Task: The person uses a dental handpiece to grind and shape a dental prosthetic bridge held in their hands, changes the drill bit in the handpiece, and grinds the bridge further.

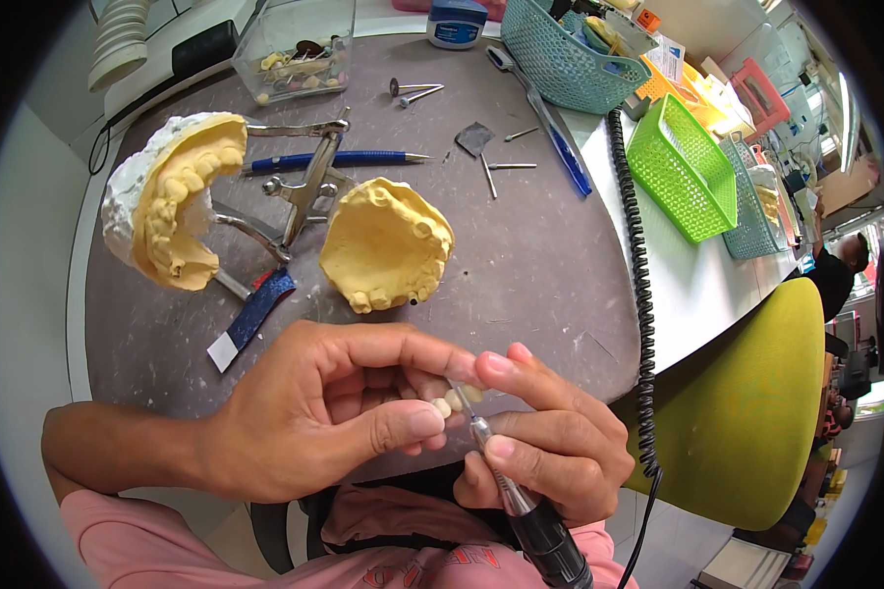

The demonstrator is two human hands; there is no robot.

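Cream-coloured tooth piece (442,407) sat pinched between the thumb and fingers of the left hand (334,412), lower middle of the frame; the right hand (560,442) had a black-and-silver handpiece (545,535) gripped pen-style, its thin bur (465,401) right up at the little row of teeth; couldn't tell whether the bur was spinning or how hard it pressed.

Looked to me like the grinding or trimming step, fine detail stuff; the next move, I'd say, called for a steady left pinch, maybe a small turn of the piece to bring up another face, and a light touch so the bur didn't skip into those left fingertips.

Room-wise, both hands were at the near edge of the grey desk (550,285); the yellow cast (388,260) sat just beyond them, mid-frame, and the metal articulator (309,191) with its mounted cast (182,187) took up the upper left, so reaching forward that way looked tight; the roomier patch was right of centre, between the yellow cast and the coiled black cord (634,245); that cord ran down the desk's right edge, worth watching for snags; a grey disc bit (474,138) lay farther up, well apart from the hands.
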